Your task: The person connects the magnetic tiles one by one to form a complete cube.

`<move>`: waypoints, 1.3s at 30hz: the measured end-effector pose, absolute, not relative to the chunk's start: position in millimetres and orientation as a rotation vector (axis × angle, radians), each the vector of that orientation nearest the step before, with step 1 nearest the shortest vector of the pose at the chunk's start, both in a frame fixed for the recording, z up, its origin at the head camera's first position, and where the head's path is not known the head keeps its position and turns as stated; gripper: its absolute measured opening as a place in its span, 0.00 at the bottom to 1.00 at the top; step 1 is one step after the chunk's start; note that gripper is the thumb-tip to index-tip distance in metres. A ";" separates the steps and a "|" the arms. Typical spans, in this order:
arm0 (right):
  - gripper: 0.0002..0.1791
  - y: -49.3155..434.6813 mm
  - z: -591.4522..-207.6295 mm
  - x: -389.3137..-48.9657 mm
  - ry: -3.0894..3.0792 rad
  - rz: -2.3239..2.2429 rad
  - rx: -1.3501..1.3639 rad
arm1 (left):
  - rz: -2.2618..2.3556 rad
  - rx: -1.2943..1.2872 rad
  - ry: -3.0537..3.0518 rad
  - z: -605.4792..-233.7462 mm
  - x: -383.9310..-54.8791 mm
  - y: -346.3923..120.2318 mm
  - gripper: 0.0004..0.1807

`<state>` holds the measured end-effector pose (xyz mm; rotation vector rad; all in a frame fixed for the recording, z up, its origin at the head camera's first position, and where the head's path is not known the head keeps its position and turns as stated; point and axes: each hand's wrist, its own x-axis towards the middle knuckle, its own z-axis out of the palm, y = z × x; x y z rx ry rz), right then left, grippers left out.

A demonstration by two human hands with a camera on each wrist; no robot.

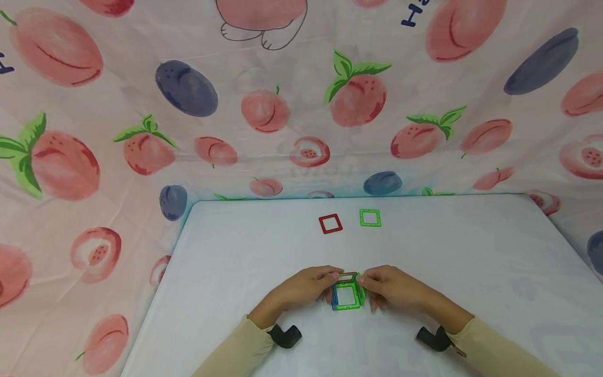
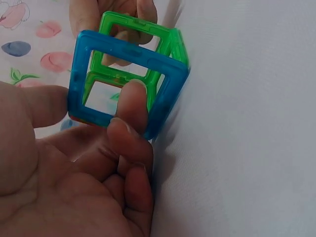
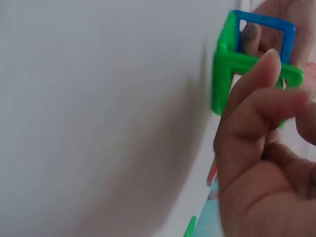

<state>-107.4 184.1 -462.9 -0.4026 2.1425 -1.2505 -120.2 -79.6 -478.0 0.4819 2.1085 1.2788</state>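
A long beige left sleeve has faint creases near its cuff. Just beside that sleeve's cuff is a black, elbow-shaped camera mount. Well to the right of the left sleeve, a matching beige right sleeve has a similar black bent mount at its cuff.

White tabletop, red square frame near the far edge, green square frame just to its right
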 end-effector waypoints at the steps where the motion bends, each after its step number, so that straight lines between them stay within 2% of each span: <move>1: 0.20 185.0 -461.8 -108.1 2.175 -1.237 -0.375 | 1.275 0.479 2.112 -477.9 -120.4 -80.1 0.19; 5: 0.20 186.9 -459.2 -110.2 2.275 -1.224 -0.313 | 1.261 0.481 2.116 -477.8 -121.6 -81.4 0.21; 9: 0.25 185.2 -461.9 -110.3 2.275 -1.209 -0.347 | 1.264 0.494 2.088 -478.0 -121.9 -82.3 0.21; 21: 0.25 178.5 -460.7 -105.2 2.164 -1.291 -0.418 | 1.309 0.513 2.027 -472.9 -119.2 -84.1 0.19; 39: 0.21 172.0 -464.9 -105.0 2.214 -1.329 -0.324 | 1.278 0.480 2.098 -475.3 -118.9 -80.9 0.19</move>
